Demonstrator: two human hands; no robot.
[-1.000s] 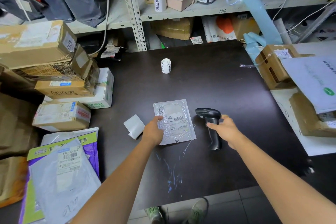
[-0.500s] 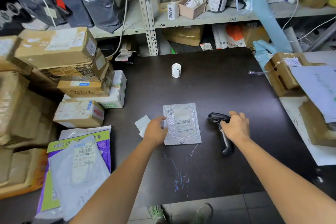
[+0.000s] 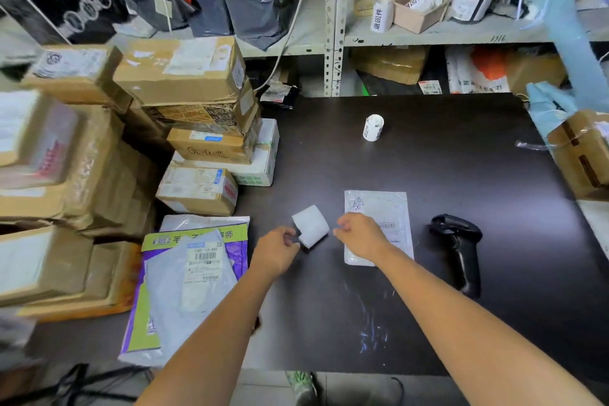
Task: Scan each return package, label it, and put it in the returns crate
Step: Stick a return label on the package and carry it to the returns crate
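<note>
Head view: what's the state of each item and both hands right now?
clear pouch: flat on the table, barcode up.
label roll: left hand grips its near end.
right hand: fingers curled beside the label roll, above the clear pouch; grip unclear.
scanner: lying on the table, untouched.
small roll: standing on end, far from both hands.

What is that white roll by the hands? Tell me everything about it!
The white roll looks like a small roll of paper, plain white outside, with a dark middle showing at its near end. It is tilted over the dark table, left of the clear packet; lifted or resting, I cannot tell. The left hand grips its near end. The right hand is close beside it, maybe touching.
</note>
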